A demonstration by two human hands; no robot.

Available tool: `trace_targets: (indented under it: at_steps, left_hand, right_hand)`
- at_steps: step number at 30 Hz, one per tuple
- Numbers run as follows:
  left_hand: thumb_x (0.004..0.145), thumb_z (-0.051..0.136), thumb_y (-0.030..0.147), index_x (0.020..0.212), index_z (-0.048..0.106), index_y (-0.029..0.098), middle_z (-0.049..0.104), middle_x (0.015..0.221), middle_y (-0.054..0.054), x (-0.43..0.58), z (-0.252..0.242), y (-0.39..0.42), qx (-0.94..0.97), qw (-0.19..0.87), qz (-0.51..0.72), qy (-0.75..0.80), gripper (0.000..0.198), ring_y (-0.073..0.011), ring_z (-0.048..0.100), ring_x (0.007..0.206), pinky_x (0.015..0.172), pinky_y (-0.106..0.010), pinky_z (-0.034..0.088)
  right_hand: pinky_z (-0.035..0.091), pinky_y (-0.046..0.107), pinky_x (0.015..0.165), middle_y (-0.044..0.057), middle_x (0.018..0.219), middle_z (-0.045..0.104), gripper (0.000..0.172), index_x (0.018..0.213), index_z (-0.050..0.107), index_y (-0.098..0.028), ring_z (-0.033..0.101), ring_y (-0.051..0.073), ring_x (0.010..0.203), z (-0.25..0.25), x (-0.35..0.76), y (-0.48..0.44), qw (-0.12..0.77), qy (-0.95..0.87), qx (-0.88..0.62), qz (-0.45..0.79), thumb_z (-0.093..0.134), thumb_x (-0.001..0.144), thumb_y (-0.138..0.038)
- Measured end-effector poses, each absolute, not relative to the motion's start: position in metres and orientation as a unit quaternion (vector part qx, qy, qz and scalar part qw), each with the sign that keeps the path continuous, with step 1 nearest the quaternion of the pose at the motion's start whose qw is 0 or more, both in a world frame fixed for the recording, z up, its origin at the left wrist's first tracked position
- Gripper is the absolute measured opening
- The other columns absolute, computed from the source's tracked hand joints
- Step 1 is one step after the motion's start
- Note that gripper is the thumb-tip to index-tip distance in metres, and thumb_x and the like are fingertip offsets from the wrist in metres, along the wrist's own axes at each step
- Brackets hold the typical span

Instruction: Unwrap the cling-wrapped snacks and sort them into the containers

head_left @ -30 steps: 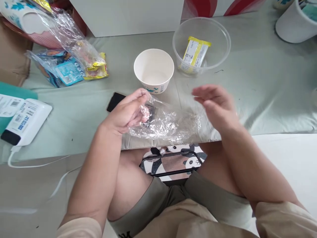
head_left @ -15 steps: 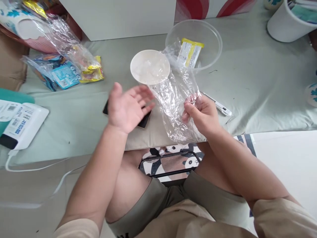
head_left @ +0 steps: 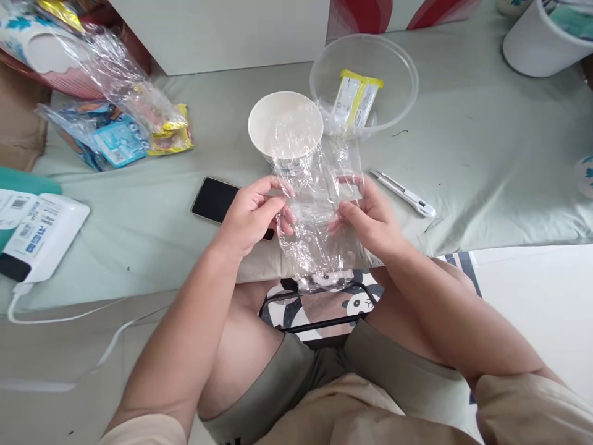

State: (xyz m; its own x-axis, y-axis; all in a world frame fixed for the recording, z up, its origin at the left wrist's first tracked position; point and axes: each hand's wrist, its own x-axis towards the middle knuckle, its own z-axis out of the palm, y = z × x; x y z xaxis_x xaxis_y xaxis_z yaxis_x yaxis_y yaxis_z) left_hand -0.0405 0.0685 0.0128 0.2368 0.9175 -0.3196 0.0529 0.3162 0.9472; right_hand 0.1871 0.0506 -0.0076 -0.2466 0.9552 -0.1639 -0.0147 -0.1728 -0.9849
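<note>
Apparently a home: cloth-covered table (head_left: 491, 154)

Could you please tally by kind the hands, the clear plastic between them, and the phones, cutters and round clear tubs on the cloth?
Left hand and right hand: 2
Clear plastic: 1
Phone: 1
Cutter: 1
Round clear tub: 1
Total: 6

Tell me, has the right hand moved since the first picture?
Yes. Judged against the clear tub, the right hand has moved left and a little towards the lap.
</note>
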Motion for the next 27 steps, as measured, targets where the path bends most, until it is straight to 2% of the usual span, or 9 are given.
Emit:
trace_targets:
  at_steps: [3,6,8,10,12,17,21,24,27]
  left_hand:
    - [0.084,0.072,0.034,0.127,0.056,0.025,0.072,0.065,0.003,-0.042,0.013,0.065,0.482,0.672,0.306,0.472,0.046,-0.0176,0.07,0.049,0.044,-0.021,0.049]
    - [0.084,0.075,0.04,0.13,0.053,0.025,0.074,0.066,0.001,-0.042,0.013,0.064,0.489,0.694,0.292,0.441,0.054,-0.0197,0.07,0.048,0.043,-0.023,0.049]
    - [0.082,0.077,0.05,0.13,0.052,0.024,0.076,0.069,-0.002,-0.043,0.011,0.064,0.473,0.707,0.3,0.433,0.06,-0.0222,0.072,0.05,0.042,-0.023,0.049]
    - [0.076,0.079,0.063,0.135,0.05,0.024,0.078,0.073,-0.005,-0.045,0.01,0.066,0.459,0.727,0.297,0.416,0.077,-0.0255,0.075,0.055,0.043,-0.025,0.05]
    - [0.07,0.084,0.064,0.137,0.048,0.023,0.079,0.076,-0.007,-0.045,0.011,0.066,0.463,0.738,0.278,0.404,0.086,-0.0268,0.076,0.058,0.045,-0.026,0.052]
    - [0.083,0.074,0.031,0.135,0.057,0.019,0.077,0.07,-0.003,-0.039,0.019,0.063,0.518,0.697,0.21,0.448,0.056,-0.0211,0.073,0.058,0.05,-0.025,0.053]
    - [0.088,0.064,0.03,0.137,0.057,0.021,0.077,0.07,-0.001,-0.039,0.021,0.063,0.524,0.695,0.2,0.449,0.05,-0.0191,0.07,0.052,0.045,-0.024,0.051]
    - [0.091,0.063,0.032,0.14,0.053,0.024,0.076,0.066,0.0,-0.043,0.018,0.064,0.528,0.701,0.191,0.44,0.051,-0.019,0.068,0.046,0.04,-0.023,0.048]
    - [0.092,0.066,0.036,0.127,0.065,0.023,0.074,0.063,0.0,-0.045,0.016,0.062,0.537,0.712,0.174,0.418,0.038,-0.0178,0.065,0.041,0.037,-0.022,0.046]
  right_hand:
    - [0.06,0.032,0.057,-0.002,0.087,0.074,0.058,0.141,0.043,-0.031,0.068,0.014,0.056,-0.006,0.186,0.051,0.388,-0.511,-0.446,0.624,0.068,0.091,-0.048]
    - [0.062,0.032,0.064,0.003,0.107,0.074,0.062,0.145,0.041,-0.031,0.069,0.013,0.064,-0.009,0.185,0.052,0.381,-0.524,-0.43,0.629,0.066,0.093,-0.051]
    - [0.064,0.033,0.072,0.003,0.106,0.073,0.061,0.146,0.042,-0.029,0.069,0.013,0.068,-0.012,0.186,0.053,0.375,-0.535,-0.417,0.631,0.064,0.094,-0.051]
    - [0.064,0.032,0.076,0.003,0.102,0.072,0.059,0.144,0.044,-0.028,0.068,0.012,0.07,-0.016,0.186,0.054,0.376,-0.543,-0.413,0.626,0.065,0.093,-0.05]
    - [0.064,0.031,0.075,0.003,0.1,0.07,0.057,0.141,0.047,-0.026,0.066,0.012,0.072,-0.018,0.186,0.054,0.383,-0.549,-0.418,0.614,0.067,0.092,-0.047]
    - [0.061,0.029,0.068,-0.001,0.081,0.068,0.064,0.147,0.042,-0.023,0.066,0.013,0.069,-0.013,0.186,0.054,0.361,-0.556,-0.414,0.623,0.067,0.092,-0.042]
    - [0.06,0.031,0.066,-0.004,0.065,0.065,0.064,0.153,0.038,-0.017,0.064,0.014,0.058,-0.009,0.189,0.053,0.331,-0.553,-0.428,0.633,0.059,0.097,-0.04]
    - [0.062,0.032,0.07,0.0,0.082,0.072,0.064,0.15,0.044,-0.023,0.07,0.016,0.072,-0.012,0.191,0.055,0.367,-0.554,-0.413,0.622,0.065,0.094,-0.046]
    - [0.064,0.036,0.081,0.005,0.114,0.074,0.06,0.142,0.054,-0.03,0.073,0.019,0.093,-0.017,0.192,0.056,0.39,-0.549,-0.393,0.626,0.074,0.088,-0.048]
